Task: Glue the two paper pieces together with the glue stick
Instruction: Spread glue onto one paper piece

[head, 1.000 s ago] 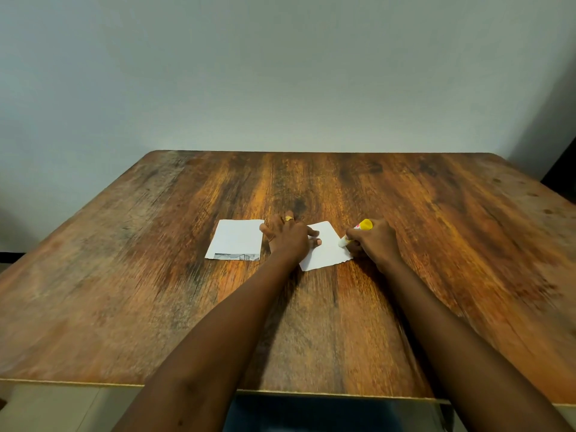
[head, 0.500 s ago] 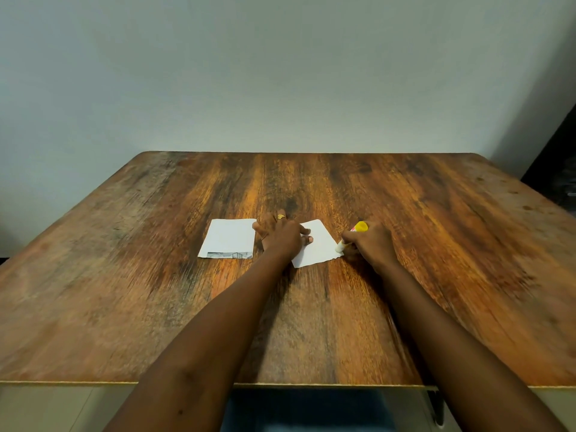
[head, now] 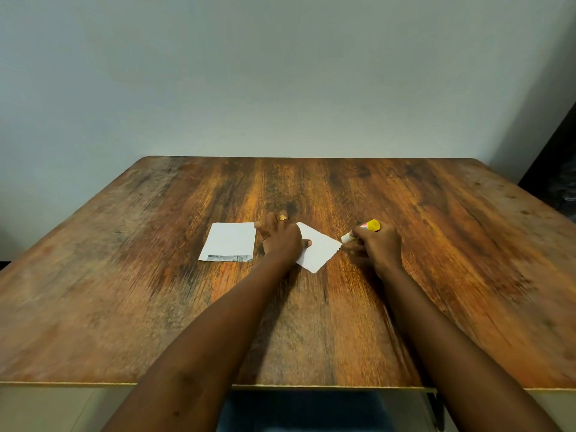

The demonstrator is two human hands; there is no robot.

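Observation:
Two white paper pieces lie mid-table. The left paper piece (head: 230,246) lies flat and untouched, a grey printed strip along its near edge. My left hand (head: 281,239), a gold ring on one finger, presses flat on the left part of the right paper piece (head: 318,250), which is turned at an angle. My right hand (head: 376,248) grips the glue stick (head: 361,230), yellow at its far end. The stick's white tip points down-left and sits at the right corner of that paper.
The wooden table (head: 311,322) spreads wide around the papers, its near edge close to me. A pale wall rises behind the far edge. Something dark stands at the far right (head: 561,182).
My right hand has slid the glue stick's tip along the right paper's edge toward its right corner. The left hand still holds that paper down. The camera view has shifted slightly.

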